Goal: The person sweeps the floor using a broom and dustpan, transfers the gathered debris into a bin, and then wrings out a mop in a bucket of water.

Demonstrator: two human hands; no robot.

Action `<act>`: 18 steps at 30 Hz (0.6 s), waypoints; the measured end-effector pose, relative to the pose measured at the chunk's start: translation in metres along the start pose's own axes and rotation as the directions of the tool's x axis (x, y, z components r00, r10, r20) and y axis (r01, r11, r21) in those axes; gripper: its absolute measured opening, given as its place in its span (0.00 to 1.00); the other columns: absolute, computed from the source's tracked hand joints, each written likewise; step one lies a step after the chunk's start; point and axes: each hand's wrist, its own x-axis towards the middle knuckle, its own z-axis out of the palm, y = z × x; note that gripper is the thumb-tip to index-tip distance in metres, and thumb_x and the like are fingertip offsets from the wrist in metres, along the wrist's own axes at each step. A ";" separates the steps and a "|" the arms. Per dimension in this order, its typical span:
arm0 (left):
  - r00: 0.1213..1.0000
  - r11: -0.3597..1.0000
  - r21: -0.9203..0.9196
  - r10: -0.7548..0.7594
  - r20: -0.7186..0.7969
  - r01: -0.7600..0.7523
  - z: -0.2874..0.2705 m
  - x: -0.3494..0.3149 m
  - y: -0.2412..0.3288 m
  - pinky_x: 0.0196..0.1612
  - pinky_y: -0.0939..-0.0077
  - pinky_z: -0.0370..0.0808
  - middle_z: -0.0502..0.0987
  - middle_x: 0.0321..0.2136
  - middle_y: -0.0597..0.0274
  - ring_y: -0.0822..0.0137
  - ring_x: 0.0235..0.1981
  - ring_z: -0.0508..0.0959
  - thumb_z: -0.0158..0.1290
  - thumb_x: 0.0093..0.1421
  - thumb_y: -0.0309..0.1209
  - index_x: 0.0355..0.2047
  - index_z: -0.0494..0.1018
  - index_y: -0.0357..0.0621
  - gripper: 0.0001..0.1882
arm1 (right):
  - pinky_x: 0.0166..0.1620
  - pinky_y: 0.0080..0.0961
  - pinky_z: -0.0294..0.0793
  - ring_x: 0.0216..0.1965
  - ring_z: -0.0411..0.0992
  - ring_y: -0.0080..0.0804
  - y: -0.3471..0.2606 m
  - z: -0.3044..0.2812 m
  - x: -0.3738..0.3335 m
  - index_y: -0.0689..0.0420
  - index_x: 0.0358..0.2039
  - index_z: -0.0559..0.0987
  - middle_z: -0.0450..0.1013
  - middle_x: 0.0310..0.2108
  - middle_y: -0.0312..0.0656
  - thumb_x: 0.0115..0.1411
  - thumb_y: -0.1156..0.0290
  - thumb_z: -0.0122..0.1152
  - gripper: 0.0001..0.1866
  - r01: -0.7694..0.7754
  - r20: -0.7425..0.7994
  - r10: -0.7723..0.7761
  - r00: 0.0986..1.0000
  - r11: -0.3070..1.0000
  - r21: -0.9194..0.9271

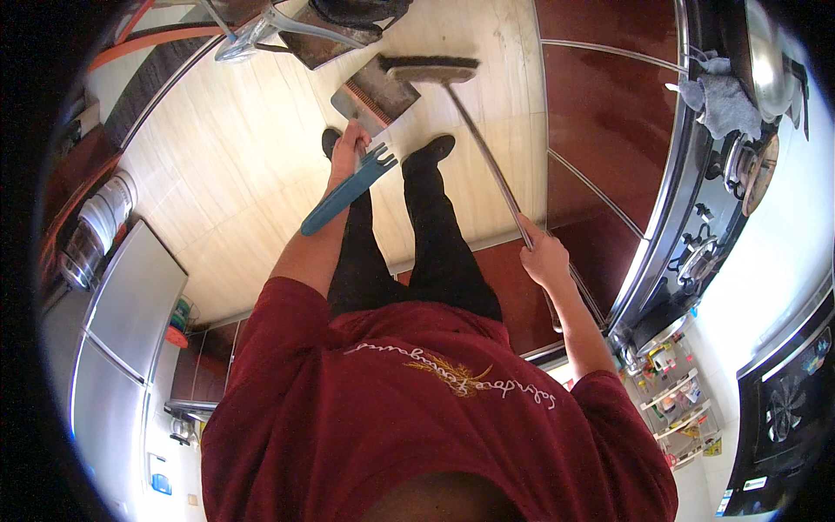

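Note:
My left hand is closed round the handle of a dustpan. The dustpan's grey pan, with a row of reddish teeth, lies on the floor ahead of my feet. A teal piece with a toothed end crosses in front of my left forearm, seemingly the top of that handle. My right hand grips the long metal stick of a broom, off to my right. Dark bristles on the broom head rest at the far edge of the pan, apparently touching it.
Dark red cabinets line the right side, below a counter with a stove and a grey cloth. A grey fridge stands at the left. Metal legs of furniture and a dark object are at the far left.

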 end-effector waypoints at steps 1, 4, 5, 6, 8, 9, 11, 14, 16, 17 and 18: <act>0.999 0.998 0.027 0.053 0.007 -0.053 0.001 -0.001 0.002 0.24 0.84 0.56 0.64 0.16 0.69 0.77 0.18 0.59 0.39 0.58 0.45 0.14 0.64 0.44 0.22 | 0.34 0.37 0.71 0.30 0.72 0.43 -0.001 -0.002 -0.008 0.39 0.55 0.59 0.72 0.27 0.51 0.46 0.72 0.50 0.33 -0.034 -0.024 0.036 0.999 0.998 0.046; 0.999 0.998 0.063 -0.014 0.051 0.011 0.003 -0.004 0.020 0.26 0.83 0.55 0.63 0.15 0.70 0.77 0.20 0.59 0.40 0.57 0.46 0.13 0.63 0.43 0.23 | 0.30 0.35 0.72 0.25 0.72 0.43 0.005 0.001 -0.007 0.40 0.55 0.60 0.72 0.26 0.52 0.45 0.74 0.51 0.33 -0.157 0.004 0.167 0.986 0.916 0.369; 0.995 0.995 0.069 -0.073 0.066 0.069 0.003 -0.005 0.024 0.26 0.83 0.55 0.63 0.15 0.70 0.77 0.20 0.60 0.39 0.56 0.47 0.13 0.63 0.43 0.23 | 0.29 0.33 0.72 0.23 0.72 0.43 0.009 0.003 -0.001 0.41 0.54 0.60 0.72 0.26 0.53 0.44 0.74 0.51 0.33 -0.197 0.038 0.206 0.978 0.847 0.494; 0.996 0.988 0.153 -0.047 0.076 0.035 0.004 -0.004 0.028 0.26 0.82 0.55 0.62 0.15 0.70 0.76 0.20 0.60 0.38 0.56 0.48 0.13 0.62 0.43 0.24 | 0.24 0.29 0.72 0.19 0.72 0.41 0.013 0.007 0.006 0.47 0.54 0.62 0.72 0.25 0.54 0.44 0.77 0.52 0.32 -0.171 -0.003 0.201 0.980 0.839 0.517; 0.990 0.958 0.276 -0.110 0.084 0.083 0.005 -0.007 0.037 0.26 0.81 0.56 0.62 0.15 0.69 0.75 0.21 0.60 0.38 0.57 0.49 0.13 0.62 0.43 0.24 | 0.24 0.28 0.72 0.18 0.72 0.39 0.015 0.014 0.017 0.52 0.54 0.61 0.72 0.25 0.54 0.43 0.77 0.52 0.33 -0.215 0.041 0.244 0.969 0.746 0.631; 0.986 0.935 0.337 -0.145 0.085 0.108 0.007 -0.011 0.043 0.26 0.81 0.56 0.62 0.15 0.69 0.75 0.21 0.60 0.38 0.57 0.49 0.13 0.62 0.43 0.24 | 0.24 0.27 0.73 0.18 0.72 0.38 0.013 0.016 0.019 0.54 0.54 0.60 0.72 0.25 0.53 0.43 0.77 0.53 0.33 -0.238 0.069 0.264 0.962 0.692 0.682; 0.988 0.934 0.355 -0.092 0.122 0.043 -0.001 -0.001 0.026 0.27 0.80 0.57 0.62 0.15 0.68 0.74 0.21 0.61 0.38 0.56 0.49 0.13 0.62 0.43 0.24 | 0.26 0.27 0.74 0.18 0.72 0.37 0.019 0.053 0.030 0.56 0.54 0.59 0.71 0.25 0.54 0.44 0.78 0.49 0.32 -0.250 0.111 0.251 0.962 0.633 0.733; 0.990 0.948 0.317 -0.032 0.139 -0.014 0.005 -0.002 0.026 0.27 0.81 0.56 0.60 0.15 0.69 0.74 0.20 0.59 0.37 0.59 0.45 0.13 0.61 0.44 0.23 | 0.28 0.30 0.74 0.18 0.72 0.38 -0.012 0.083 0.022 0.56 0.55 0.59 0.71 0.25 0.55 0.44 0.77 0.48 0.33 -0.175 0.059 0.172 0.983 0.808 0.562; 0.986 0.951 0.291 0.061 0.158 -0.105 0.006 -0.003 0.018 0.27 0.82 0.56 0.59 0.15 0.70 0.74 0.20 0.58 0.36 0.60 0.43 0.13 0.60 0.44 0.22 | 0.30 0.33 0.73 0.19 0.72 0.38 -0.046 0.073 0.005 0.53 0.54 0.60 0.71 0.26 0.54 0.42 0.74 0.49 0.33 -0.250 0.219 0.152 0.964 0.797 0.549; 0.974 0.939 0.291 0.132 0.186 -0.183 0.002 0.001 0.004 0.27 0.82 0.56 0.59 0.14 0.70 0.74 0.20 0.59 0.36 0.60 0.43 0.13 0.59 0.45 0.22 | 0.31 0.34 0.73 0.20 0.73 0.39 -0.044 0.075 0.002 0.52 0.54 0.61 0.71 0.26 0.54 0.42 0.74 0.49 0.33 -0.200 0.198 0.107 0.974 0.817 0.541; 0.955 0.921 0.290 0.203 0.214 -0.261 -0.001 0.003 -0.003 0.27 0.82 0.56 0.59 0.14 0.70 0.74 0.20 0.59 0.36 0.60 0.43 0.13 0.59 0.45 0.22 | 0.32 0.34 0.72 0.22 0.73 0.41 -0.041 0.076 -0.001 0.50 0.54 0.61 0.71 0.27 0.54 0.42 0.74 0.49 0.33 -0.148 0.177 0.062 0.982 0.833 0.533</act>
